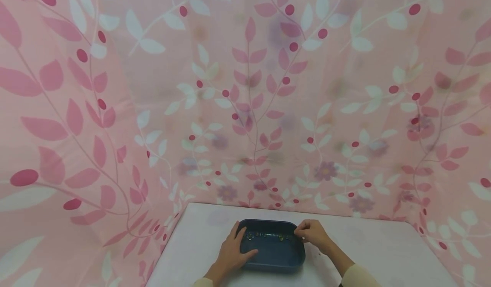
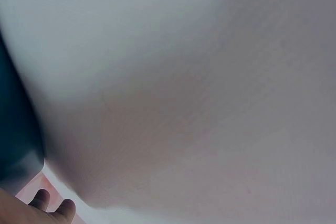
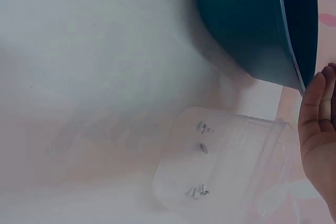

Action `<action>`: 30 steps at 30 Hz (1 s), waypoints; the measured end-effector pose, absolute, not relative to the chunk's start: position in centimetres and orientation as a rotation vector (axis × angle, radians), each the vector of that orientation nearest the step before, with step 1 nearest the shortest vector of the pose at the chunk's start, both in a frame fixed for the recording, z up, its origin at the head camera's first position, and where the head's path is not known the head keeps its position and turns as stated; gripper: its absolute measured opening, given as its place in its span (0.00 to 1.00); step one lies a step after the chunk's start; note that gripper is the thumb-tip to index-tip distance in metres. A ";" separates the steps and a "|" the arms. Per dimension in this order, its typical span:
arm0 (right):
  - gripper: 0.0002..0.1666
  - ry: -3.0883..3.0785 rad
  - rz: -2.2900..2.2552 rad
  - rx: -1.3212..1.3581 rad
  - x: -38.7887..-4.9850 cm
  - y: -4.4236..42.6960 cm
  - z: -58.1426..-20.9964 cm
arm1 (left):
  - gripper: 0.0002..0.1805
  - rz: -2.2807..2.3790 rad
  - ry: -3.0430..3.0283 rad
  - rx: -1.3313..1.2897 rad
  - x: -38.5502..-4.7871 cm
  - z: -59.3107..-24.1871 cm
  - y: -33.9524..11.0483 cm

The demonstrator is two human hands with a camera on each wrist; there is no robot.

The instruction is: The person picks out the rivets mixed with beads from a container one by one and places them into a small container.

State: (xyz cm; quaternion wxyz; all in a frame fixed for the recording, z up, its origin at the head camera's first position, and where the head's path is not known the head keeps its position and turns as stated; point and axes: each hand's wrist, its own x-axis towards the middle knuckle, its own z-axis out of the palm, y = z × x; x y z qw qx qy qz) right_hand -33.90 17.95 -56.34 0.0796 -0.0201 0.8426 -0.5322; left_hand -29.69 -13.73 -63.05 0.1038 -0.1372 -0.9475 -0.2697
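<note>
A deep dark-blue tray [image 1: 273, 259] with rounded corners stands on the white table. Several tiny shiny, multicoloured pieces [image 1: 281, 238] lie along its far inner side. My left hand [image 1: 231, 253] rests at the tray's left side, with spread fingers at the rim and the thumb over the inside. In the left wrist view two fingertips [image 2: 63, 211] show past the tray's side. At the far right corner of the rim is my right hand [image 1: 315, 235], its fingers bent and tips close together. Whether they pinch a small piece is hidden.
A clear plastic container [image 3: 231, 145] sits beside the tray in the right wrist view, showing several small silvery pieces [image 3: 203, 148]. Pink leaf-patterned cloth [image 1: 249, 108] hangs behind and beside the white table [image 1: 203, 223].
</note>
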 end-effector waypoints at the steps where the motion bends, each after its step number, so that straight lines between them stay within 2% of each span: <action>1: 0.07 2.515 -1.599 -0.057 -33.9 18.0 -56.3 | 0.50 -0.797 -2.795 -0.402 -29.7 -63.2 -13.7; 8: 0.07 2.540 -1.623 -0.026 -33.7 18.0 -56.4 | 0.49 -0.800 -2.767 -0.405 -30.0 -64.0 -13.8; 21: 0.11 2.525 -1.648 -0.041 -34.1 19.2 -57.1 | 0.49 -0.790 -2.776 -0.416 -29.5 -63.1 -13.9; 30: 0.09 2.525 -1.672 -0.025 -34.0 18.8 -57.2 | 0.48 -0.781 -2.747 -0.428 -29.7 -63.2 -13.9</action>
